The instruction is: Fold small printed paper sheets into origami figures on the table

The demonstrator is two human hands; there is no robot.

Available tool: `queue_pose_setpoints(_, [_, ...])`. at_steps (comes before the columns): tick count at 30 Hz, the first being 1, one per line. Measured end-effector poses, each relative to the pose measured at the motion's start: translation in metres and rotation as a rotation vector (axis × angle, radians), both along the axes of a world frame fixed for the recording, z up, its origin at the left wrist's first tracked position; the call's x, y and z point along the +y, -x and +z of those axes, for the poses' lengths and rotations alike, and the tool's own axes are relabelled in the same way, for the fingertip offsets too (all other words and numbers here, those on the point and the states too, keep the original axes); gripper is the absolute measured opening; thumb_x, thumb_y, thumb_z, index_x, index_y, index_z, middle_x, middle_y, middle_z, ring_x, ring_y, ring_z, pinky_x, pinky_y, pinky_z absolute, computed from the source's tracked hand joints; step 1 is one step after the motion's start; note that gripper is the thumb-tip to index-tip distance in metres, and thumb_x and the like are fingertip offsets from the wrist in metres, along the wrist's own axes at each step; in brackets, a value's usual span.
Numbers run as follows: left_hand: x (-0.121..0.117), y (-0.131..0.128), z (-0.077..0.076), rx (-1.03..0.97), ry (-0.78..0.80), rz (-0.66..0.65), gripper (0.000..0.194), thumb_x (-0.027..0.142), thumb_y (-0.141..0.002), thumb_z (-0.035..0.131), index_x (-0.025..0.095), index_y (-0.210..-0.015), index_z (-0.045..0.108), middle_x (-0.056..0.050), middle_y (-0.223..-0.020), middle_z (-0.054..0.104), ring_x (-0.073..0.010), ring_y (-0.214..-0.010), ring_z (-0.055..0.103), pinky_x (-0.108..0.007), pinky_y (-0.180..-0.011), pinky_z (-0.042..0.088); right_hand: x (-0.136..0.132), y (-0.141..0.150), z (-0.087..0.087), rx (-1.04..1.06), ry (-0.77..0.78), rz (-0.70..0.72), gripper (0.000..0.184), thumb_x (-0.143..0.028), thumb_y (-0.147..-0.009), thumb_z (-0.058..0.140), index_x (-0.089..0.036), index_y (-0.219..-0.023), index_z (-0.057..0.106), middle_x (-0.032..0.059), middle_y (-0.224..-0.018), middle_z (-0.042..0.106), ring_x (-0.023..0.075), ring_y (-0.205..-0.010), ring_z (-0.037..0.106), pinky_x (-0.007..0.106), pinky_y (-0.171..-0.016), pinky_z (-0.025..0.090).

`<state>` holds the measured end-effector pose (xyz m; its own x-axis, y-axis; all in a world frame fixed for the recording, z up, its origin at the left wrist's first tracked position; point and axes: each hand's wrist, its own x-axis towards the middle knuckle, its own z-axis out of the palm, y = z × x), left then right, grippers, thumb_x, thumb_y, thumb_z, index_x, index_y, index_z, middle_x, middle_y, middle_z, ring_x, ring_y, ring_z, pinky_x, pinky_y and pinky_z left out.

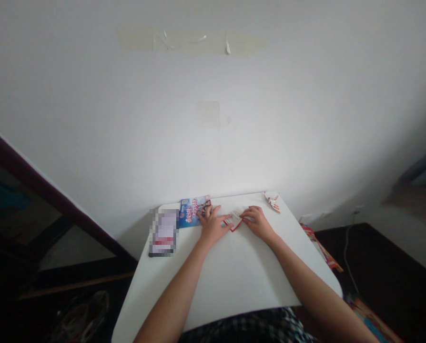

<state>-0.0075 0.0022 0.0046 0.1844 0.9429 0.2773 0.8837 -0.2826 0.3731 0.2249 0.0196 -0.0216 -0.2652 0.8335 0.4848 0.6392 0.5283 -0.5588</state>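
A small piece of printed paper [235, 219], white with red edges, lies between my two hands near the far side of the white table [234, 271]. My left hand [213, 225] is open and flat, its fingers spread over the edge of a blue printed leaflet [188, 216] and its thumb on the paper's left part. At the paper's right corner, the fingertips of my right hand [258, 223] are pinched together on it. The fingers cover parts of both the paper and the leaflet.
Left of the leaflet lies a phone [165, 231] with a blurred screen. A folded white-and-red paper piece [272, 201] sits at the far right corner. The wall [213, 157] stands behind the table. Colourful packaging [320, 245] and a cable [347, 247] are on the right.
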Motion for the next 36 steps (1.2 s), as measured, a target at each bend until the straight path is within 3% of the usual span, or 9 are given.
queue_pose_setpoints(7, [-0.003,0.001,0.004,0.019,0.038,-0.043,0.038,0.051,-0.079,0.079,0.050,-0.117,0.076,-0.003,-0.157,0.051,-0.0412,-0.151,0.029,-0.079,-0.119,0.000,0.001,0.000,-0.003,-0.007,0.006,-0.016,0.013,-0.031,-0.091,0.070,-0.029,-0.101,0.079,0.0063,-0.110,0.074,0.0277,-0.117,0.058,0.047,-0.105,0.046])
queue_pose_setpoints(17, [-0.008,0.006,0.016,0.108,0.201,-0.076,0.055,0.071,-0.079,0.069,0.054,-0.131,0.066,0.001,-0.168,0.036,-0.0433,-0.157,0.014,-0.079,-0.118,-0.001,0.003,0.003,-0.006,-0.057,0.023,-0.067,0.009,-0.027,-0.089,0.074,-0.027,-0.097,0.079,0.0070,-0.110,0.072,0.0258,-0.115,0.058,0.042,-0.103,0.044])
queue_pose_setpoints(36, [-0.008,0.007,0.017,0.170,0.228,-0.104,0.056,0.069,-0.084,0.064,0.060,-0.138,0.055,0.005,-0.170,0.031,-0.0432,-0.158,0.014,-0.082,-0.116,-0.002,-0.006,0.022,0.011,-0.152,0.139,-0.258,0.010,-0.035,-0.092,0.073,-0.026,-0.093,0.078,0.0087,-0.118,0.065,0.0266,-0.119,0.053,0.040,-0.104,0.043])
